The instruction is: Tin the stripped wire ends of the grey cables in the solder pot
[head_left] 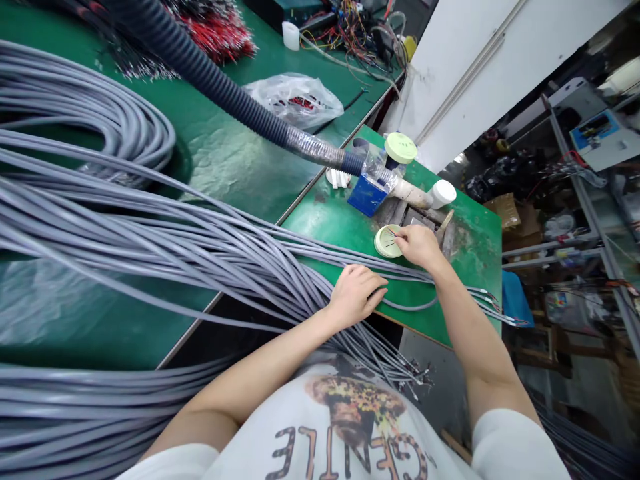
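Observation:
My right hand (419,245) pinches the thin dark wires at a cable's end, over a small round pale-green tub (385,241). The wire tips lie within the tub's opening. My left hand (356,293) rests on the bundle of grey cables (280,267), its fingers curved and slightly apart, with nothing clearly gripped. Several grey cables pass beneath my right forearm, their stripped ends (505,319) at the table's right edge. Other cable ends (413,377) hang off the near edge beside my shirt.
A ribbed black hose (240,107) crosses above the green table (320,207) toward a blue box (367,195). White (443,193) and green-lidded (401,147) containers stand behind. Coiled grey cable (130,133), a plastic bag (297,100) and red wires (223,37) lie at left.

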### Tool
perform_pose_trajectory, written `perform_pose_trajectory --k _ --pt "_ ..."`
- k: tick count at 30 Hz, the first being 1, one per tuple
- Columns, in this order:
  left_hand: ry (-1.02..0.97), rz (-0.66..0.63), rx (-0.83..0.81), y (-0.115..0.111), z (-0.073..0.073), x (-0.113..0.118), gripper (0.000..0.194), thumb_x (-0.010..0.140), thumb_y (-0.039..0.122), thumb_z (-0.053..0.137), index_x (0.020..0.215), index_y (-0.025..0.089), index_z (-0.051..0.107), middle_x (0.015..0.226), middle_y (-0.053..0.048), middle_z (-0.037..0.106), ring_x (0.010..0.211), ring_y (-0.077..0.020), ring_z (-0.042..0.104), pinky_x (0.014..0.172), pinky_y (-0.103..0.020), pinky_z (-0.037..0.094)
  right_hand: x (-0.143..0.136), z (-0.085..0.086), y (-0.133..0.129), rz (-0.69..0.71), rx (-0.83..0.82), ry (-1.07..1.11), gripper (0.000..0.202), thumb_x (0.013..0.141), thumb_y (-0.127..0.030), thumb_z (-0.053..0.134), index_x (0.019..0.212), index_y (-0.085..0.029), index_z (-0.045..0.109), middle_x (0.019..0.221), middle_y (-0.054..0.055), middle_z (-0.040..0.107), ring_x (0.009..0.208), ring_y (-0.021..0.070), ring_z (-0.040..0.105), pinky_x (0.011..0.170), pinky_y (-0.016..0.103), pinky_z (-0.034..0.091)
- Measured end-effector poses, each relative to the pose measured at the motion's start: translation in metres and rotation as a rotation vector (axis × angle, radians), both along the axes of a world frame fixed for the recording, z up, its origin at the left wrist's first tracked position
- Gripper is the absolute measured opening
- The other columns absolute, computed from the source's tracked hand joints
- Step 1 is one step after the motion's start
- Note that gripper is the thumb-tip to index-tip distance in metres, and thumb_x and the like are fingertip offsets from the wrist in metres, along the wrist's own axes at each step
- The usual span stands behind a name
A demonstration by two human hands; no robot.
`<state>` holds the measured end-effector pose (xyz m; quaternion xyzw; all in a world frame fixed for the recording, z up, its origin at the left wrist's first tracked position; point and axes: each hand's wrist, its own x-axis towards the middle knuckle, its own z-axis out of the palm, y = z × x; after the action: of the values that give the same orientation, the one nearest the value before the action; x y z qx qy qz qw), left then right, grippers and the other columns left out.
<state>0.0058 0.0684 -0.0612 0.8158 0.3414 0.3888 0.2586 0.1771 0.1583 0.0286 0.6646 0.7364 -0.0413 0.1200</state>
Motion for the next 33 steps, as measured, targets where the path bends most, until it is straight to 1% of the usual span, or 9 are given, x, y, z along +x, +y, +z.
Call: perform_pose_trajectory --k 5,7,9,12,15,20,27,30,33 --pt "-0.025 0.005 0.011 0.000 0.000 -0.001 0.018 0.093 0.029 0.051 0.101 0.020 0.064 0.095 -0.003 0.072 0.092 -0.0179 0.060 0.083 -0.036 0.037 0.010 0.012 -0.004 0.003 0.050 0.071 0.027 0.085 -0.031 0.050 0.087 -0.019 0.074 0.086 0.007 0.073 0.079 0.0200 0.063 0.065 0.027 0.037" --pt "-0.037 0.007 0.013 0.000 0.000 -0.001 0.017 0.092 0.029 0.051 0.100 0.020 0.064 0.094 -0.003 0.072 0.091 -0.0177 0.060 0.083 -0.036 0.037 0.026 0.018 -0.003 -0.022 0.115 0.113 0.027 0.084 -0.032 0.051 0.085 -0.018 0.074 0.082 0.006 0.073 0.073 0.0188 0.062 0.062 0.027 0.036" --pt "-0.043 0.010 0.013 0.000 0.000 0.000 0.016 0.092 0.028 0.052 0.100 0.020 0.064 0.093 -0.002 0.072 0.090 -0.0177 0.060 0.083 -0.036 0.037 0.047 0.020 0.000 -0.095 0.176 0.113 0.027 0.082 -0.033 0.052 0.083 -0.018 0.074 0.076 0.005 0.072 0.069 0.0184 0.061 0.060 0.027 0.036" --pt "-0.040 0.009 0.013 0.000 -0.001 0.001 0.016 0.092 0.028 0.052 0.100 0.020 0.064 0.093 -0.003 0.072 0.090 -0.0181 0.060 0.084 -0.037 0.037 0.079 0.015 0.010 -0.227 0.209 0.054 0.026 0.081 -0.034 0.054 0.080 -0.018 0.074 0.076 0.006 0.072 0.071 0.0196 0.063 0.061 0.027 0.038" --pt "-0.040 0.005 0.019 0.000 -0.002 0.002 0.016 0.092 0.027 0.053 0.101 0.020 0.064 0.094 -0.003 0.072 0.091 -0.0182 0.060 0.085 -0.038 0.037 0.098 0.002 0.021 -0.312 0.167 -0.023 0.026 0.081 -0.034 0.054 0.080 -0.019 0.075 0.083 0.008 0.073 0.080 0.0221 0.065 0.067 0.028 0.041" --pt "-0.037 0.003 0.022 -0.001 -0.004 0.003 0.016 0.091 0.026 0.053 0.102 0.020 0.063 0.095 -0.003 0.072 0.092 -0.0176 0.060 0.087 -0.038 0.037 0.105 -0.014 0.031 -0.379 0.129 -0.062 0.027 0.082 -0.035 0.054 0.086 -0.019 0.075 0.093 0.011 0.074 0.090 0.0246 0.066 0.074 0.029 0.045" --pt "-0.025 0.002 0.018 -0.001 -0.002 0.004 0.016 0.091 0.026 0.053 0.102 0.021 0.064 0.096 -0.003 0.072 0.092 -0.0172 0.060 0.087 -0.038 0.037 0.109 -0.025 0.037 -0.395 0.099 -0.068 0.027 0.081 -0.036 0.055 0.086 -0.019 0.075 0.094 0.012 0.073 0.092 0.0254 0.066 0.078 0.031 0.046" --pt "-0.024 0.001 0.019 -0.001 -0.002 0.004 0.016 0.091 0.025 0.053 0.102 0.021 0.064 0.096 -0.003 0.072 0.092 -0.0172 0.060 0.087 -0.038 0.037 0.110 -0.027 0.038 -0.393 0.100 -0.066 0.026 0.081 -0.035 0.055 0.085 -0.019 0.075 0.093 0.012 0.073 0.091 0.0251 0.066 0.076 0.030 0.045" --pt "-0.025 0.004 0.017 -0.001 -0.003 0.005 0.017 0.092 0.026 0.052 0.103 0.021 0.064 0.096 -0.003 0.072 0.092 -0.0174 0.060 0.088 -0.038 0.036 0.110 -0.020 0.035 -0.390 0.113 -0.063 0.026 0.081 -0.034 0.054 0.083 -0.019 0.075 0.088 0.010 0.073 0.086 0.0235 0.065 0.071 0.029 0.043"
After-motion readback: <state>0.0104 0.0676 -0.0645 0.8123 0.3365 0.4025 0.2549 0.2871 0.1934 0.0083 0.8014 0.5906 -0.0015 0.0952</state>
